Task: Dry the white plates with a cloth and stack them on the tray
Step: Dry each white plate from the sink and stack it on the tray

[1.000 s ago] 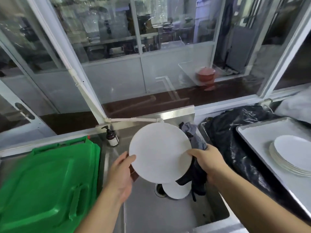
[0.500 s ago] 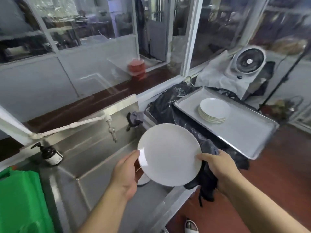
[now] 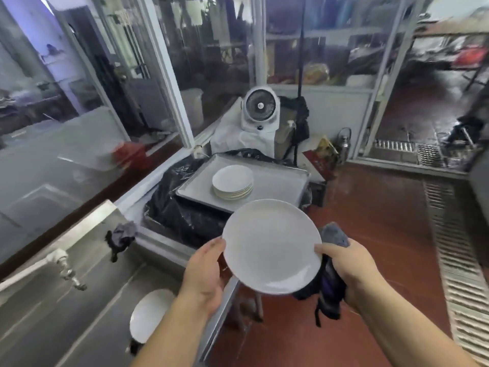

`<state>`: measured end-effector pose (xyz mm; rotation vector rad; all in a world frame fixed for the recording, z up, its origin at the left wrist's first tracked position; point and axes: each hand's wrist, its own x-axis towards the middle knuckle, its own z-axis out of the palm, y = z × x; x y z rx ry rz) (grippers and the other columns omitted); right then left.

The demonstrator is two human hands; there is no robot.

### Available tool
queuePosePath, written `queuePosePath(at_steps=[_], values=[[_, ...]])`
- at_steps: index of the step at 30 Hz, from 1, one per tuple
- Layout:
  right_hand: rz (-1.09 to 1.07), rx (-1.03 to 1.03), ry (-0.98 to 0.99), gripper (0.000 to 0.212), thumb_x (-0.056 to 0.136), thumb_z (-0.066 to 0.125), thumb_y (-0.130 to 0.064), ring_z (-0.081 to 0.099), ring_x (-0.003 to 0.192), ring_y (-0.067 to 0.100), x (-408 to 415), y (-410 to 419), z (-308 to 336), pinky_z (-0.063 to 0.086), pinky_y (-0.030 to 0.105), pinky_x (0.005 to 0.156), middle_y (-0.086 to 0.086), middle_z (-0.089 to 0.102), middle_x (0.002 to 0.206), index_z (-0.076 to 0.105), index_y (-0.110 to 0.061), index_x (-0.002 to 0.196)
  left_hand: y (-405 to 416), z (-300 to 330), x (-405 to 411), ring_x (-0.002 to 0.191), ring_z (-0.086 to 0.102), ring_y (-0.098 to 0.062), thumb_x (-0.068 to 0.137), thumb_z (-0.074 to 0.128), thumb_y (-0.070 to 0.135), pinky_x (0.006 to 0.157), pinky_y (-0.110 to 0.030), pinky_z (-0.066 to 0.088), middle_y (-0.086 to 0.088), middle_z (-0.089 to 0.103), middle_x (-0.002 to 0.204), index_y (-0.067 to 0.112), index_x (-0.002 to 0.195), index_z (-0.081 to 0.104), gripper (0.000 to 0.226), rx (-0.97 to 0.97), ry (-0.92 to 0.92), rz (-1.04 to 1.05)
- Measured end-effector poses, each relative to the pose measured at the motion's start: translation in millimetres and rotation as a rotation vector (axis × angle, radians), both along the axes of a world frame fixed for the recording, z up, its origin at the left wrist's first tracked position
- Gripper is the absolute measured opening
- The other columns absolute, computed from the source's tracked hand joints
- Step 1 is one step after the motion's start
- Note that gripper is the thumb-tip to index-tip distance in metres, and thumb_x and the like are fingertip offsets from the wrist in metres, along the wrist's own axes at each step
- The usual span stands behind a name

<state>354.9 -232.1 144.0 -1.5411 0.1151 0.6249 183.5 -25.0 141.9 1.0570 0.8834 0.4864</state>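
I hold a white plate (image 3: 271, 245) in front of me, tilted face up. My left hand (image 3: 205, 271) grips its left rim. My right hand (image 3: 346, 268) holds the right rim through a dark grey cloth (image 3: 329, 282) that hangs below the plate. Beyond the plate stands a metal tray (image 3: 277, 188) with a stack of several white plates (image 3: 232, 182) on it. One more white plate (image 3: 146, 315) lies in the steel sink (image 3: 66, 300) at lower left.
The tray rests on something wrapped in black plastic (image 3: 182, 210). A white fan (image 3: 260, 107) stands behind it. A tap (image 3: 64, 268) and another dark rag (image 3: 120, 235) sit at the sink's back rim. Red floor with a drain grate (image 3: 460, 260) lies to the right.
My view has swung right from the sink toward the tray. Both hands carried the plate and cloth out over the sink's edge, closer to the tray.
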Motion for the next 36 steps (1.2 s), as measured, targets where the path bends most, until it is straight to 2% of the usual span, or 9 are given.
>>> queuePosePath(at_steps=[5,9,12,15,18,22,26,31,36], values=[[-0.097,0.011,-0.009,0.014,0.081,0.074,0.003,0.073,0.060,0.029,58.2,-91.6,-0.2,0.058,0.036,0.051,0.024,0.076,0.082,0.073,0.000,0.095,-78.2,8.8,79.2,0.114,0.073,-0.035,0.107,0.057,0.019,0.083,-0.044,0.059,-0.015,0.077,0.121,0.009,0.125,0.074,0.026,-0.007,-0.020,-0.129],[-0.211,0.025,0.013,0.014,0.084,0.075,0.003,0.075,0.066,0.034,98.3,-166.9,-2.1,0.061,0.044,0.062,0.023,0.078,0.084,0.076,-0.005,0.096,-142.1,9.9,141.7,0.098,0.078,-0.021,0.105,0.062,0.020,0.066,-0.032,0.060,-0.005,0.080,0.117,0.015,0.120,0.078,0.022,-0.045,0.005,-0.177],[-0.300,0.020,0.018,0.015,0.085,0.076,0.001,0.077,0.076,0.041,124.2,-211.7,-3.8,0.062,0.053,0.069,0.023,0.079,0.086,0.076,-0.006,0.098,-179.1,11.7,184.6,0.100,0.077,-0.021,0.103,0.065,0.017,0.070,-0.036,0.059,-0.006,0.080,0.116,0.014,0.116,0.078,0.020,-0.077,0.022,-0.211],[-0.363,0.015,0.024,0.013,0.084,0.078,-0.001,0.075,0.075,0.038,145.3,-244.1,-8.3,0.059,0.049,0.066,0.025,0.078,0.088,0.075,-0.006,0.096,-205.5,13.4,220.6,0.085,0.079,-0.013,0.102,0.066,0.015,0.063,-0.033,0.059,-0.005,0.081,0.109,0.014,0.110,0.080,0.016,-0.066,0.048,-0.255],[-0.418,0.009,0.034,0.012,0.085,0.079,-0.004,0.075,0.078,0.039,166.6,-263.4,-13.5,0.059,0.051,0.069,0.024,0.078,0.088,0.075,-0.007,0.095,-221.1,12.6,254.8,0.082,0.079,-0.010,0.102,0.066,0.016,0.058,-0.029,0.060,0.000,0.082,0.105,0.018,0.103,0.083,0.017,-0.058,0.081,-0.307],[-0.472,0.004,0.051,0.017,0.087,0.080,-0.006,0.076,0.085,0.041,201.0,-275.1,-21.0,0.061,0.063,0.079,0.020,0.079,0.090,0.076,-0.010,0.102,-228.9,5.2,303.0,0.105,0.075,-0.021,0.104,0.064,0.019,0.064,-0.032,0.061,-0.005,0.080,0.116,0.017,0.112,0.081,0.019,-0.078,0.101,-0.358],[-0.492,-0.043,0.047,0.011,0.088,0.080,-0.009,0.070,0.062,0.028,249.2,-274.9,-31.7,0.056,0.040,0.059,0.010,0.074,0.066,0.075,-0.011,0.098,-221.6,-10.1,360.2,0.112,0.073,-0.024,0.104,0.063,0.019,0.075,-0.036,0.061,-0.004,0.079,0.118,0.018,0.117,0.079,0.020,-0.102,0.101,-0.387],[-0.522,-0.128,0.046,0.016,0.083,0.084,-0.010,0.076,0.076,0.036,317.3,-253.8,-31.9,0.057,0.043,0.066,0.016,0.078,0.080,0.074,-0.011,0.096,-196.1,-16.7,434.1,0.096,0.073,-0.024,0.104,0.063,0.015,0.070,-0.036,0.062,-0.006,0.081,0.105,0.019,0.107,0.080,0.018,-0.135,0.107,-0.415],[-0.508,-0.174,0.015,0.018,0.085,0.084,-0.010,0.073,0.053,0.019,383.9,-220.7,-25.4,0.053,0.027,0.045,0.002,0.077,0.068,0.073,-0.019,0.096,-156.6,-13.7,505.7,0.086,0.071,-0.021,0.105,0.061,0.015,0.066,-0.030,0.060,-0.007,0.080,0.110,0.016,0.117,0.078,0.021,-0.123,0.083,-0.485]])
